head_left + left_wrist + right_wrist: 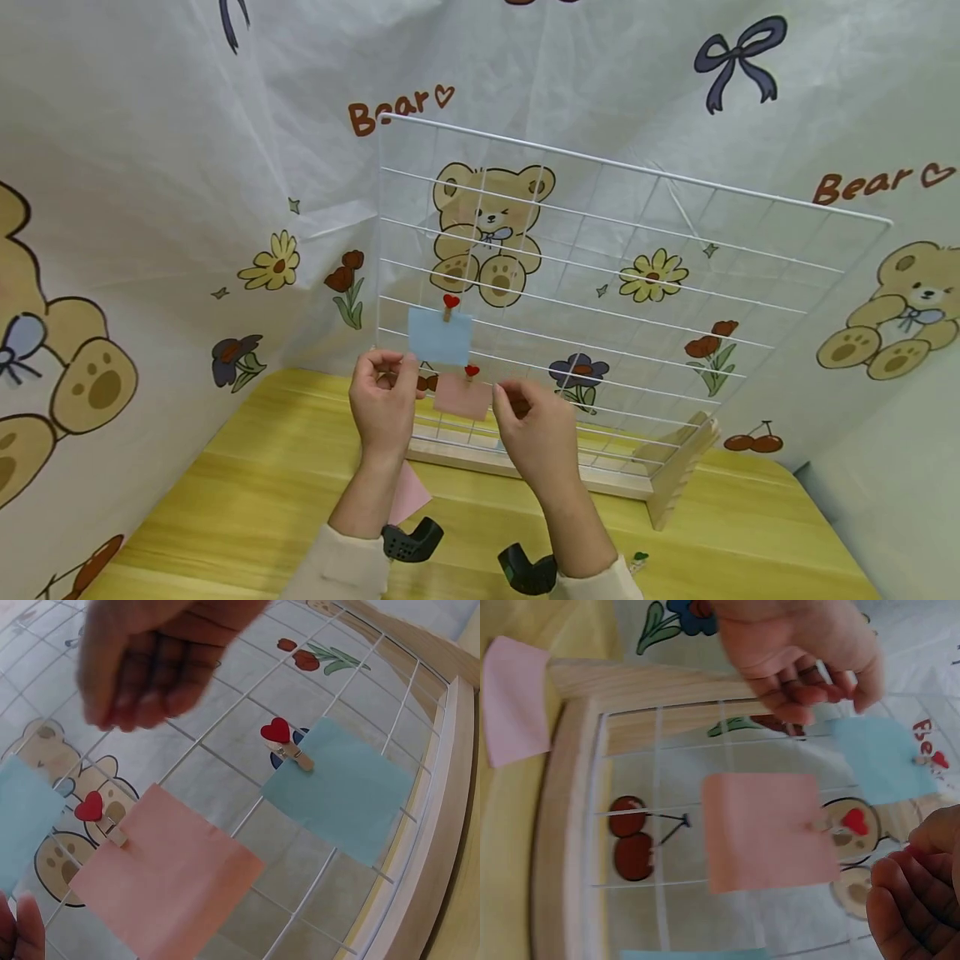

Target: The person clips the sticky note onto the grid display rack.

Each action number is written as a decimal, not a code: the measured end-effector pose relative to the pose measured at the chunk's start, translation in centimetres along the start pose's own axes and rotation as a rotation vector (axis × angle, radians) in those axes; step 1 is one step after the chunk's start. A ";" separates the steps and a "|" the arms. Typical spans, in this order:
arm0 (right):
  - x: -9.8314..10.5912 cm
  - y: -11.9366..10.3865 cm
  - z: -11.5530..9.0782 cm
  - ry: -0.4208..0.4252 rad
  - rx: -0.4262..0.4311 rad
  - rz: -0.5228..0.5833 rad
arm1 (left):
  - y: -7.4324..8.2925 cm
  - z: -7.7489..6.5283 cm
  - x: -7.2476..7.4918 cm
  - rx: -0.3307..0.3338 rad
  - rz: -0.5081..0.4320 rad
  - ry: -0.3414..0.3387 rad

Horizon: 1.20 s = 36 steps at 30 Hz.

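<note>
A light blue paper note (pixel 440 337) hangs on the white wire grid (pixel 637 171) from a small wooden clip with a red heart (pixel 451 302). Below it and slightly right, a pink note (pixel 461 397) is fixed by a similar clip (pixel 471 372). My left hand (pixel 382 400) has loosely bent fingers, its tips right by the blue note's lower left corner. Right of the pink note, my right hand (pixel 540 425) hovers with relaxed, slightly curled fingers and nothing in them. Lower on the grid, another clipped blue note (pixel 341 791) shows in the left wrist view.
The grid stands in a wooden base (pixel 615 483) on a yellow wood-grain table (pixel 247 467). A loose pink note (pixel 408 493) lies partly behind my left forearm. A small green-topped item (pixel 639 560) is by my right sleeve. Bear-printed white cloth (pixel 615 100) hangs behind.
</note>
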State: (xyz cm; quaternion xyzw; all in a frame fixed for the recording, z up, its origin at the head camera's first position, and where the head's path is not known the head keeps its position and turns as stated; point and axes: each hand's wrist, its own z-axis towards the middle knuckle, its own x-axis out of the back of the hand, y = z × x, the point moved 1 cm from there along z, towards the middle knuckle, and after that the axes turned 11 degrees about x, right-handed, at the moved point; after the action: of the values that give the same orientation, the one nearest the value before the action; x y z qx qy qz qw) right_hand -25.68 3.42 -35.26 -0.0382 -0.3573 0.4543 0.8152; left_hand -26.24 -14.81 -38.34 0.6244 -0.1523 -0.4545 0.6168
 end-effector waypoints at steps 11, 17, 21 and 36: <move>-1.1 2.9 -5.3 -0.044 -0.248 0.093 | 0.5 -0.8 -0.5 -0.012 -0.014 -0.028; -1.1 4.2 -8.4 -0.091 -0.336 0.080 | 0.6 -1.2 -0.7 -0.022 0.031 -0.042; -0.4 5.2 -9.8 -0.149 -0.359 0.045 | 0.6 -1.6 -0.7 -0.053 0.095 -0.063; 6.6 10.6 -12.0 -0.402 -0.498 -0.059 | -0.4 -4.9 -1.3 0.057 0.566 -0.699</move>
State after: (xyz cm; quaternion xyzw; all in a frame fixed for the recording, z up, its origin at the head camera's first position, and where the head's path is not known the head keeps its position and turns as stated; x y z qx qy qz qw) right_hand -23.63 17.79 -44.66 -0.1355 -0.6124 0.3274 0.7067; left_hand -23.36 -10.63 -39.02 0.3838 -0.5286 -0.4472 0.6109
